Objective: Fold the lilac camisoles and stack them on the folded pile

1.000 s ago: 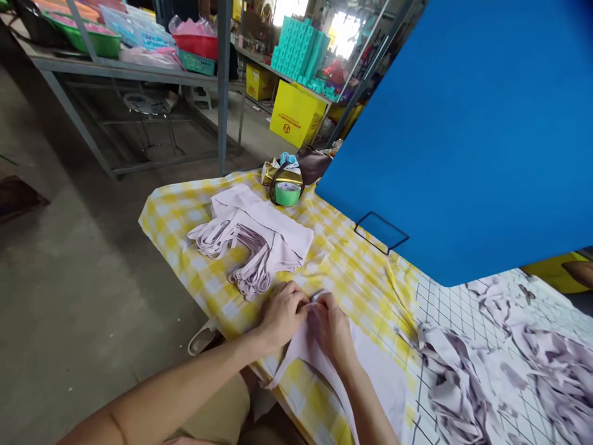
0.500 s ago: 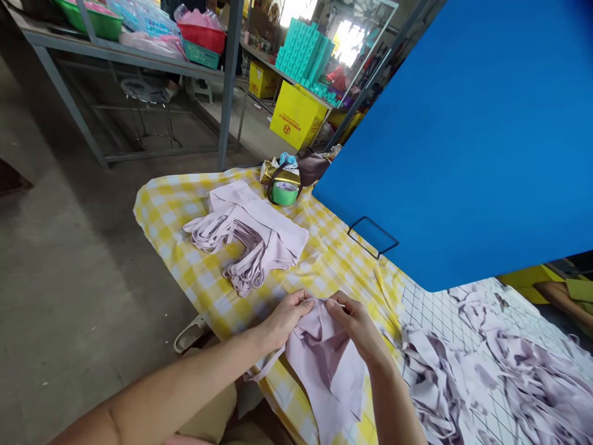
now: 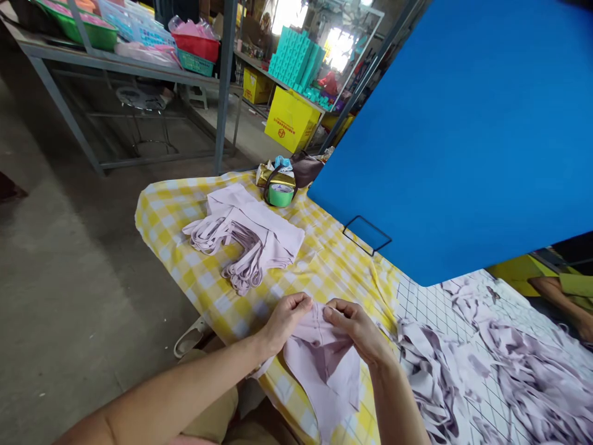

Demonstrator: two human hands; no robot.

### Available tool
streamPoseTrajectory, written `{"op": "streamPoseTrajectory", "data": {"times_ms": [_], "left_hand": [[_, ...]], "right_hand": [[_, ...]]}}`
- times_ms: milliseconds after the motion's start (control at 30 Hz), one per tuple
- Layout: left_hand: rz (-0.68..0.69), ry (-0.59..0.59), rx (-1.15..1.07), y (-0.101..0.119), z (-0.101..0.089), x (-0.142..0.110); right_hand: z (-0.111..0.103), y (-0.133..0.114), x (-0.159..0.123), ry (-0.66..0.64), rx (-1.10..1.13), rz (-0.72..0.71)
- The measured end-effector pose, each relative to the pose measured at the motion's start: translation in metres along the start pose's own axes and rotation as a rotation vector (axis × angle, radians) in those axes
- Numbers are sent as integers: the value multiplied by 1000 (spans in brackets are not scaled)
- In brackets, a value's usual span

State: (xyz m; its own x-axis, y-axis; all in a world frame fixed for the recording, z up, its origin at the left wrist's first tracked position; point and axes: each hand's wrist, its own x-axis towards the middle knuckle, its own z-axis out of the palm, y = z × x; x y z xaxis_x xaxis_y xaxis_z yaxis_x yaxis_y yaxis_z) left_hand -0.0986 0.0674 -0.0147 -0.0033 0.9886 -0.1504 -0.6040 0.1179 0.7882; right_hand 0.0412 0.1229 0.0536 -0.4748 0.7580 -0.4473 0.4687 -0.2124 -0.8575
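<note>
Between my two hands hangs a pale lilac strapped garment (image 3: 322, 371), its lower part draping over the table edge side of the cloth. My left hand (image 3: 286, 318) pinches its top edge between thumb and fingers. At the other end of that edge, my right hand (image 3: 354, 324) grips the fabric the same way, thumb on top. A seam runs down the stretch between them. Beyond my hands lies a neat stack of similar lilac garments (image 3: 252, 222), their straps looped toward the left. To the right is a loose heap of lilac garments (image 3: 435, 377).
A yellow checked cloth (image 3: 176, 204) covers the table. Green tape (image 3: 280, 194) and a dark bag (image 3: 306, 170) lie at its far end. A large blue panel (image 3: 440, 142) rises at the right, with a black wire frame (image 3: 367, 235) by it. Another person's arm (image 3: 558, 293) shows far right.
My hands have drawn the garment's top edge flatter and a little wider apart, so its seam shows more plainly. The view has shifted slightly; the stack is unchanged.
</note>
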Motion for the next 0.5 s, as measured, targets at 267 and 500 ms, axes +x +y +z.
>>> {"op": "streamPoseTrajectory", "data": {"times_ms": [267, 500], "left_hand": [[-41, -76, 170, 13, 2, -3], [-80, 5, 50, -1, -6, -1]], "right_hand": [[7, -1, -2, -70, 16, -8], [12, -5, -3, -129, -15, -2]]}}
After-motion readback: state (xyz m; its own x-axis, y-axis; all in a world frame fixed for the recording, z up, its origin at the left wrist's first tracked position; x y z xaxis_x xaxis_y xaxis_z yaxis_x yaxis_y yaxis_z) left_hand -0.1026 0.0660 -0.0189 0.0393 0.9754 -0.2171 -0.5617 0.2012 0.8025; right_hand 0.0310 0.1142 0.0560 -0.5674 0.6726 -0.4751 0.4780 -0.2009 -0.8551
